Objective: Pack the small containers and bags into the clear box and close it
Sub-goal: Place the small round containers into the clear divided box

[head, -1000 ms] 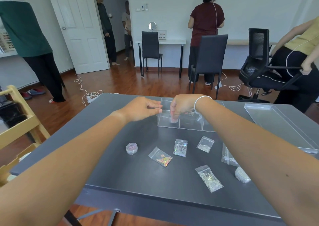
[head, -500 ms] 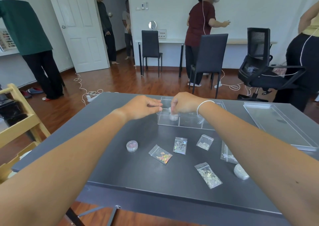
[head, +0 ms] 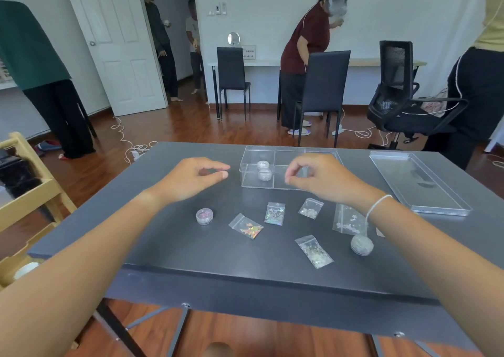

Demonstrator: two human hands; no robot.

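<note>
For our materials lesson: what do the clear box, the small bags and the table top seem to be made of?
Clear box: rigid glossy plastic, probably acrylic; see-through walls with bright edges.
Small bags, such as this one: thin, soft clear plastic film; wrinkled, shiny.
Table top: dark grey, matte, likely laminate or painted board; hardly any reflection.

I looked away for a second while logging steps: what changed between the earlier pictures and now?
The right hand let go of a small container in the clear box's left compartment and drew back toward the person, empty. The left hand also pulled back. The bags and two containers on the table and the lid stayed put.
</note>
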